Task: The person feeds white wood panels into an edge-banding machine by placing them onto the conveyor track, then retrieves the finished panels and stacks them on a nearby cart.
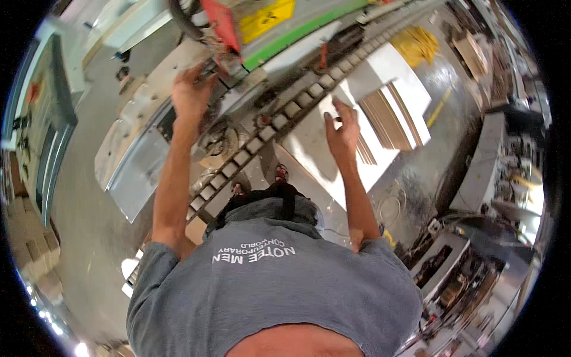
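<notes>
My left hand (193,92) is raised over the machine bed, its fingers loosely curled and apart, with nothing visible in them. Motion blur softens the fingertips, and whether they touch the dark metal part (223,74) beyond them is unclear. Over a large white panel (309,146) hovers my right hand (344,128), thumb and forefinger spread with a gap between them. Just right of that hand lies a stack of narrow boards (383,122) with brown edges and white faces. A long chain-like track of pale pads (267,134) runs diagonally between my two hands.
A machine with a green beam (297,38), a yellow plate (266,18) and a red part (221,24) stands ahead. A grey sheet-metal table (134,184) juts out at left. Yellow plastic sheeting (414,46) lies far right, and cluttered equipment (458,279) stands at lower right.
</notes>
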`<state>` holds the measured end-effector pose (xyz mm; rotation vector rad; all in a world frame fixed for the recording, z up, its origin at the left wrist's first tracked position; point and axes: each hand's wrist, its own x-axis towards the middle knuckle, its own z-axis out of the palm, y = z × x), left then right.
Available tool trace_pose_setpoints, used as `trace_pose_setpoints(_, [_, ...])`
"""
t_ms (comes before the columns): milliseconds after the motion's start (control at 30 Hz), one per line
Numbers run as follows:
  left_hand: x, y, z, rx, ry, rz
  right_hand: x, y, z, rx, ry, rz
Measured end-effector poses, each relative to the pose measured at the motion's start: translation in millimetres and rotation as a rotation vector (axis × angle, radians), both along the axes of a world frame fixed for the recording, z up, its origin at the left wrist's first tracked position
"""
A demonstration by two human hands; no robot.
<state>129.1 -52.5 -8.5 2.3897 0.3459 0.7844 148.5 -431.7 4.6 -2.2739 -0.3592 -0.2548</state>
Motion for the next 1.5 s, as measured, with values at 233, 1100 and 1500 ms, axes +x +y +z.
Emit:
trace_pose_setpoints(233, [-68.4,-35.7,33.3,-0.046,-0.039,-0.027,17.3,-105.3,-44.8,-0.732,0.007,-0.222])
trace_pose_setpoints(1100, [-202.0,88.9,14.4,0.139,0.020,-0.092,-131.4,295.8,-8.6,1.010,1.084,0.676])
trace_pose_setpoints(1500, [-230.1,96.9,17.2,0.242,-0.132,0.237,-132.0,336.3,-21.7,0.903,0.944,0.664])
